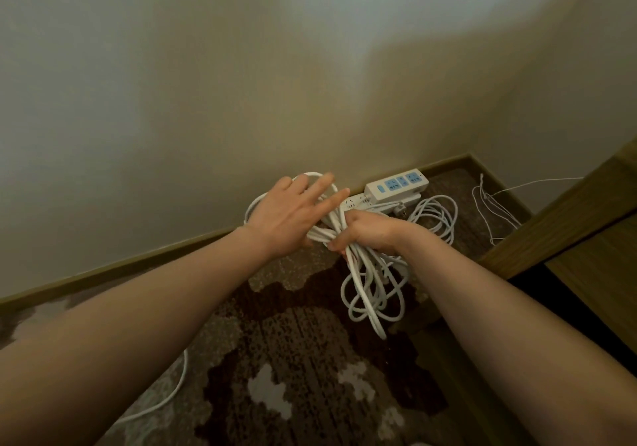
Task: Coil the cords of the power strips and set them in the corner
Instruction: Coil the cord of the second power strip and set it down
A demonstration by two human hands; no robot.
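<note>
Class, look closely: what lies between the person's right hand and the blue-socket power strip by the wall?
In the head view, a second white power strip lies between the right hand and the blue-socket power strip.

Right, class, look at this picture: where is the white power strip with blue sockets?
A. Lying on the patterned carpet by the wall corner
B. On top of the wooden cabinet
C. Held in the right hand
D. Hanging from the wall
A: the white power strip with blue sockets lies on the patterned carpet against the skirting, while the right hand grips only the bundled white cord.
</note>
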